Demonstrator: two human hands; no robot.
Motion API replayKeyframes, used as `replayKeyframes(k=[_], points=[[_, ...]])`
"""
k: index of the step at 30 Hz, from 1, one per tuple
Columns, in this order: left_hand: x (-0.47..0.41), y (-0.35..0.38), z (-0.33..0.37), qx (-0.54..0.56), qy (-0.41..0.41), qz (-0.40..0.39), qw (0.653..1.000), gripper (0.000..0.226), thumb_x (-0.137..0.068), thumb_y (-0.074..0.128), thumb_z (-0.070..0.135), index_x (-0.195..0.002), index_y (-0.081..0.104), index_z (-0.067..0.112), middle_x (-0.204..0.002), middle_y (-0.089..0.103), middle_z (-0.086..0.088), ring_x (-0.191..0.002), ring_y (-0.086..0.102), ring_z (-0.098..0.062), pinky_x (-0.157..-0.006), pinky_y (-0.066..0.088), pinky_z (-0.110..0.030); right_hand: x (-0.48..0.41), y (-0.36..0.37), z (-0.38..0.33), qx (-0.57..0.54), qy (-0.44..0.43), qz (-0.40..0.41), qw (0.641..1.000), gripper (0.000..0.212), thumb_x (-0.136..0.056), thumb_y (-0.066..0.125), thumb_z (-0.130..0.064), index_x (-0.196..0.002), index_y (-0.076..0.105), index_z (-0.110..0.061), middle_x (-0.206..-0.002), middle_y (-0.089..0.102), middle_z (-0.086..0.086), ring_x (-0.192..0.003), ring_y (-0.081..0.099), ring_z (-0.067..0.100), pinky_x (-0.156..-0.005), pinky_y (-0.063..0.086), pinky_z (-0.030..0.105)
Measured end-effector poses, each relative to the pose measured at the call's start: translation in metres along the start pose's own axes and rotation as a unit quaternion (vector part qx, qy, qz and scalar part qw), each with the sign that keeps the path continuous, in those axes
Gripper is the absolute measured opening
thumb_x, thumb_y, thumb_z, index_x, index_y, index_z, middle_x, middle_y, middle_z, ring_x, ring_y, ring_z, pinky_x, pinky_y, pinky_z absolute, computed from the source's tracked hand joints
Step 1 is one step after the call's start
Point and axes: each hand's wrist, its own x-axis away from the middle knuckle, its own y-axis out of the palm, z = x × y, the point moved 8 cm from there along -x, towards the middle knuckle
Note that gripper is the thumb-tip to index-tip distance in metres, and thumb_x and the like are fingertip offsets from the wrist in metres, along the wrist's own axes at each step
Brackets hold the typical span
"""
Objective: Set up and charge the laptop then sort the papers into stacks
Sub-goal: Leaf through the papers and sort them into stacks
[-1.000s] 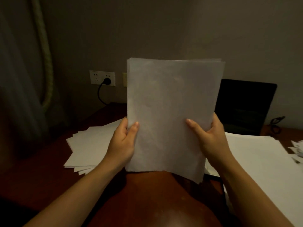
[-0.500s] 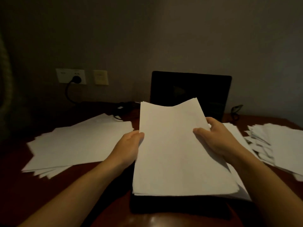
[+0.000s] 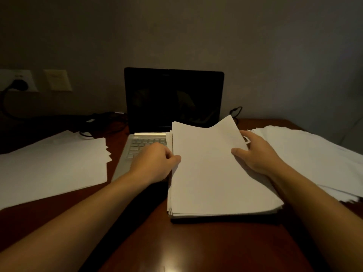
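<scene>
My left hand (image 3: 157, 161) and right hand (image 3: 257, 152) pinch the side edges of the paper stack (image 3: 212, 177); I'd set it flat, corners squared, clear of the laptop (image 3: 172, 99).

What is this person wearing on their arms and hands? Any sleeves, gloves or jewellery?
Nothing that shows. The left hand and right hand have no gloves. The left forearm and right forearm are uncovered to the frame edge: no sleeve, watch or bracelet. The light is too dim to rule out a ring.
</scene>
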Motion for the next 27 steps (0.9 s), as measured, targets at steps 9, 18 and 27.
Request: replayKeyframes(k=[9,18,27], points=[[-0.007,0.005,0.003,-0.082,0.020,0.042,0.996,0.035,-0.094,0.065,0.043,-0.064,0.066,0.025,-0.061,0.063,0.005,-0.061,0.061,-0.011,-0.057,0.043,-0.025,-0.008,0.012,0.008,0.127,-0.035,0.003,0.991,0.071,-0.094,0.063,-0.039,-0.152,0.024,-0.026,-0.144,0.051,0.003,-0.121,0.057,0.029,-0.096,0.050,0.042],[0.005,-0.027,-0.018,-0.127,0.029,0.071,0.989,0.022,-0.096,0.057,0.053,-0.099,0.055,0.032,-0.111,0.066,0.004,-0.093,0.062,-0.015,-0.067,0.054,-0.027,-0.011,0.014,-0.021,0.197,-0.024,0.052,0.979,0.050,-0.092,0.065,-0.038,-0.137,0.050,-0.022,-0.133,0.051,0.007,-0.111,0.056,0.028,-0.089,0.051,0.038],[0.034,-0.105,-0.166,-0.265,-0.084,-0.008,0.960,0.068,-0.097,0.033,0.069,-0.155,0.029,0.034,-0.163,0.030,-0.004,-0.149,0.027,-0.026,-0.116,0.027,-0.051,0.019,0.087,-0.136,0.224,-0.118,-0.018,0.967,0.059,-0.093,0.059,-0.046,-0.145,0.040,-0.024,-0.142,0.048,0.009,-0.120,0.053,0.028,-0.101,0.041,0.044]])
